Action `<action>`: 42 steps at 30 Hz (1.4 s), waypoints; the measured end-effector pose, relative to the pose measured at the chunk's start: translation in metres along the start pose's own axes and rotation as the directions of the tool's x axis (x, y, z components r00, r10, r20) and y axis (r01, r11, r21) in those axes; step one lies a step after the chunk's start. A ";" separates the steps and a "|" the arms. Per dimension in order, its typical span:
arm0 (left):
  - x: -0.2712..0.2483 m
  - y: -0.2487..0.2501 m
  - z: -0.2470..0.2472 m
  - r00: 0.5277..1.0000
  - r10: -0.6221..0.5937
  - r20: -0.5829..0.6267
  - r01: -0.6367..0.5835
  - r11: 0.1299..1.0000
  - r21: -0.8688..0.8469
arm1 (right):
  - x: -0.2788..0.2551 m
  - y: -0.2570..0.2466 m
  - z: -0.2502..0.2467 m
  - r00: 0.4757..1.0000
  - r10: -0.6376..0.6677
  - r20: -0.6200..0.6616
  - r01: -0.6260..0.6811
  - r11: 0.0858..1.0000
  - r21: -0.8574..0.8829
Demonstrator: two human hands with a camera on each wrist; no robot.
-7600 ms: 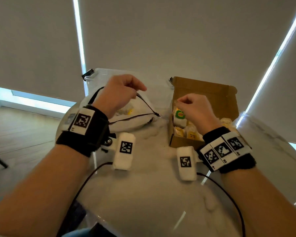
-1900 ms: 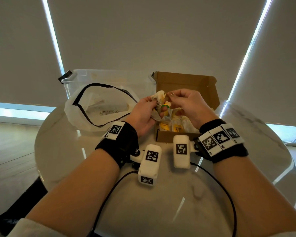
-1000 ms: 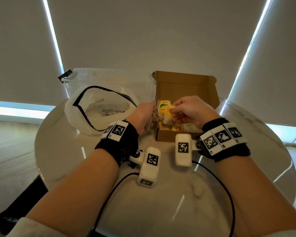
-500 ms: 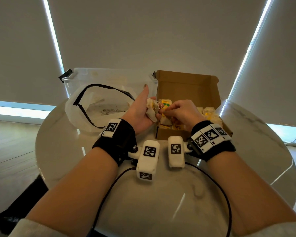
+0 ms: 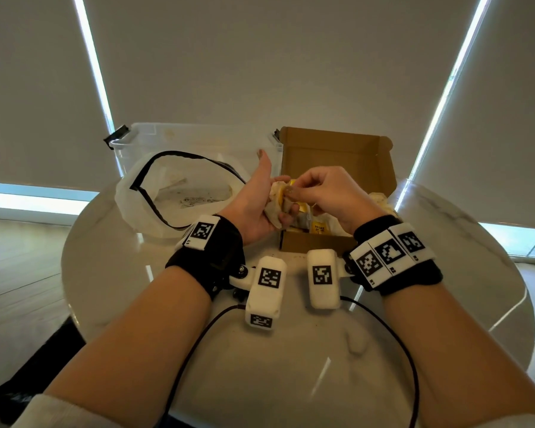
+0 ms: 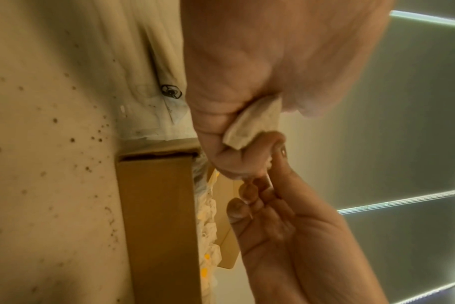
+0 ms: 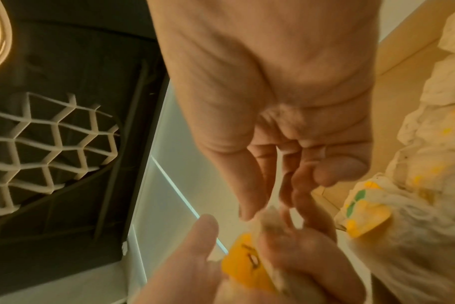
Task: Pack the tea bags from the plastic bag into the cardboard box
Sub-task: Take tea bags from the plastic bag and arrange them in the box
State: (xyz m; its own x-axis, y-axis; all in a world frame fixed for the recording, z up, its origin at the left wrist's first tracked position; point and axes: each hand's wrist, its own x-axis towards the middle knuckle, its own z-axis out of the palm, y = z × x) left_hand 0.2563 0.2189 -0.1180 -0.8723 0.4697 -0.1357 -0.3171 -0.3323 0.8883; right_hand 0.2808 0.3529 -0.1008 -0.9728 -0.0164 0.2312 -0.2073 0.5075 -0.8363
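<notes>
My left hand (image 5: 274, 211) grips a small bundle of tea bags (image 5: 275, 202) just left of the open cardboard box (image 5: 315, 242), thumb pointing up. In the left wrist view its fingers curl round a pale tea bag (image 6: 252, 123). My right hand (image 5: 291, 193) reaches over the box and pinches a tea bag at the top of that bundle. A yellow tag (image 7: 247, 265) shows against the left palm. Several tea bags (image 7: 403, 205) lie in the box. The white plastic bag (image 5: 173, 193) with a black rim lies open to the left.
A clear plastic bin (image 5: 198, 140) stands behind the plastic bag, touching the box's raised lid (image 5: 337, 156). All of it sits on a round marble table (image 5: 291, 366) sprinkled with dark tea crumbs (image 6: 65, 127). Cables run from both wrist cameras toward the near edge.
My right hand set one tea bag into the box about a second ago, then came back to the bundle. Both hands have risen slightly over the box's left edge.
</notes>
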 end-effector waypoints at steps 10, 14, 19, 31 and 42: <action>-0.004 -0.003 0.002 0.998 -0.015 0.069 -0.003 0.967 0.254 | -0.003 -0.005 -0.006 0.995 0.078 0.065 -0.087 0.985 0.150; -0.006 -0.006 0.005 0.996 0.002 0.093 -0.035 0.935 0.352 | -0.005 -0.006 -0.004 0.983 0.134 0.124 -0.144 0.987 0.072; -0.010 -0.004 0.006 0.993 0.011 0.117 -0.049 0.945 0.325 | -0.001 -0.004 -0.012 0.975 0.218 -0.052 -0.203 0.957 0.209; -0.005 0.013 -0.009 0.981 0.165 -0.105 -0.178 0.974 -0.137 | 0.004 0.009 -0.012 0.932 0.362 -0.012 -0.356 0.922 0.151; -0.006 0.008 -0.001 0.970 0.224 -0.098 -0.231 0.970 -0.071 | 0.008 0.025 0.003 0.944 0.331 0.001 -0.331 0.942 0.049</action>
State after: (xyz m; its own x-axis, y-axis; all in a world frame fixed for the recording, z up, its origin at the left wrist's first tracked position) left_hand 0.2592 0.2128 -0.1102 -0.9532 0.3013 0.0241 -0.1328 -0.4893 0.8620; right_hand 0.2675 0.3631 -0.1210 -0.9866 0.1522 -0.0593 0.1216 0.4417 -0.8889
